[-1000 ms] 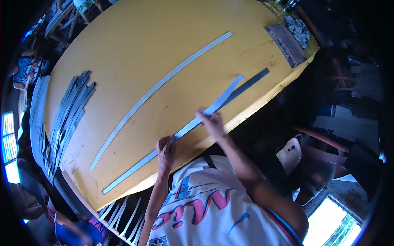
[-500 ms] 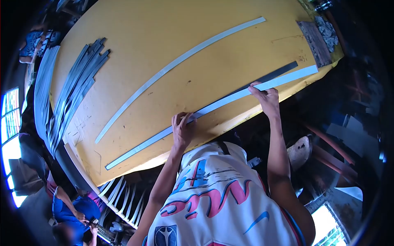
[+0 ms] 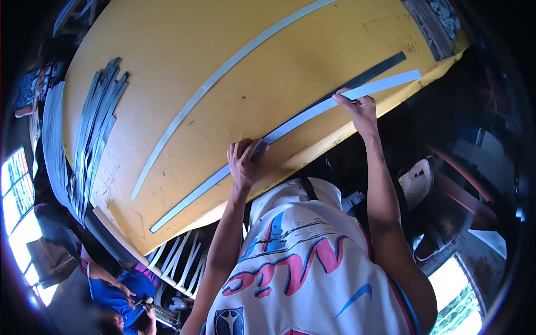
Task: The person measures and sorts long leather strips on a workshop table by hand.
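Note:
A long, narrow light-coloured strip (image 3: 304, 117) lies slantwise near the front edge of the yellow tabletop (image 3: 268, 61). A dark strip (image 3: 385, 65) sits under or along its far side, showing mostly toward the right. My left hand (image 3: 245, 162) bends over the light strip near its middle, fingers curled, holding it against the table. Farther right, my right hand (image 3: 360, 111) pinches the same strip between thumb and fingers, and its right end looks raised off the surface. Another pale strip (image 3: 215, 78) lies in a curve farther back.
Bundles of grey strips (image 3: 92, 134) are stacked at the table's left end. A dark wooden board (image 3: 429, 28) lies at the far right corner. Below on the left, another person in a blue shirt (image 3: 120, 296) handles something, beside a rack of pale slats (image 3: 178, 257).
My right hand has lifted the right part of the light strip, widening its gap from the dark strip. My left hand's fingers have spread slightly. The whole view has shifted.

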`<action>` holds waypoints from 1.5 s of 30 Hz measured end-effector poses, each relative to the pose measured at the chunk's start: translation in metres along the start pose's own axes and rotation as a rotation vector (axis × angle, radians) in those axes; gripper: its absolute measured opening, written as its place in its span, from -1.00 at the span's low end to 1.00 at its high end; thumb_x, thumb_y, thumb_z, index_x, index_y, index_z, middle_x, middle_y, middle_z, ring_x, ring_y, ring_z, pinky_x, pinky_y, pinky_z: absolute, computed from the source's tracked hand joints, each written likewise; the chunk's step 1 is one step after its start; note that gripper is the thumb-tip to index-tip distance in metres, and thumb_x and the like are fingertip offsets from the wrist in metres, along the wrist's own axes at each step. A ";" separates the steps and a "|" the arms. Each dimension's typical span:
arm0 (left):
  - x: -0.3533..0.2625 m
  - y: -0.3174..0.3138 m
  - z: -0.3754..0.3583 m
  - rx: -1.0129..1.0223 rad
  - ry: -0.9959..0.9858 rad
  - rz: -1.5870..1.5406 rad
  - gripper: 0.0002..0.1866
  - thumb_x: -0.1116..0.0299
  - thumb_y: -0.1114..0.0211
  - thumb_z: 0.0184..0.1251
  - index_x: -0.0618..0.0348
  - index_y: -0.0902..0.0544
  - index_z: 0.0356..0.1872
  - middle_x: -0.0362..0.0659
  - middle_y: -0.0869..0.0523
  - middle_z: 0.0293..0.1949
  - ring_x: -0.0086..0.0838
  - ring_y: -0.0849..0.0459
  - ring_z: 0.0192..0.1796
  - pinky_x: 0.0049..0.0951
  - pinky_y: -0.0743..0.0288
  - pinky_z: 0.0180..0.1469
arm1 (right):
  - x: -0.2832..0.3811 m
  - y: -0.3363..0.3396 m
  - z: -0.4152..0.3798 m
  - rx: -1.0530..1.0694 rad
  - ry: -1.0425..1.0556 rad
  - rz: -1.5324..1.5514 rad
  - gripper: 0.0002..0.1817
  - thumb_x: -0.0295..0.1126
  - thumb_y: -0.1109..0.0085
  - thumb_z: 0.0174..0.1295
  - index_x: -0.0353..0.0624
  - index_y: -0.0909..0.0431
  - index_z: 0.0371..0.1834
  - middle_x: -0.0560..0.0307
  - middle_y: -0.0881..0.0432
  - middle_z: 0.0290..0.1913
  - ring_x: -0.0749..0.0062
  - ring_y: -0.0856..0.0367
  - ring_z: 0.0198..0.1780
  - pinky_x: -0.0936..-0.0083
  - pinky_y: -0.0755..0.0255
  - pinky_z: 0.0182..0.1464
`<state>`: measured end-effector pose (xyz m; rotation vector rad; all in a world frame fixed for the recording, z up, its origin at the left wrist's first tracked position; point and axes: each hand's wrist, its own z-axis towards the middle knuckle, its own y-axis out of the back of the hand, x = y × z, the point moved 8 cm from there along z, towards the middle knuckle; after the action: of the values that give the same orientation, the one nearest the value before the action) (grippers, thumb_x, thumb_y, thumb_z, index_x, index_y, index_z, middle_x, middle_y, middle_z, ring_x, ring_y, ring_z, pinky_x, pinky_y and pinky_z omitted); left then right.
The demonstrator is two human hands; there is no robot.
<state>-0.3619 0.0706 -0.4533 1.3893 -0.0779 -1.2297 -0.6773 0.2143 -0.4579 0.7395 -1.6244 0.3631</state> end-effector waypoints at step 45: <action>-0.005 0.000 -0.002 -0.010 -0.065 0.059 -0.63 0.44 -0.64 -0.07 0.01 -0.83 -0.14 -0.23 -0.71 -0.18 -0.33 -0.64 -0.12 -0.29 -0.48 -0.02 | -0.011 -0.005 0.010 0.042 -0.029 -0.267 -0.72 -0.24 -0.47 0.22 -0.22 -0.74 -0.16 0.16 -0.79 -0.25 0.54 -0.74 -0.21 0.54 -0.59 -0.06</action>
<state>-0.3629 0.0754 -0.4508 1.3296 -0.1568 -1.2246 -0.6814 0.2071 -0.4714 0.9847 -1.5251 0.1950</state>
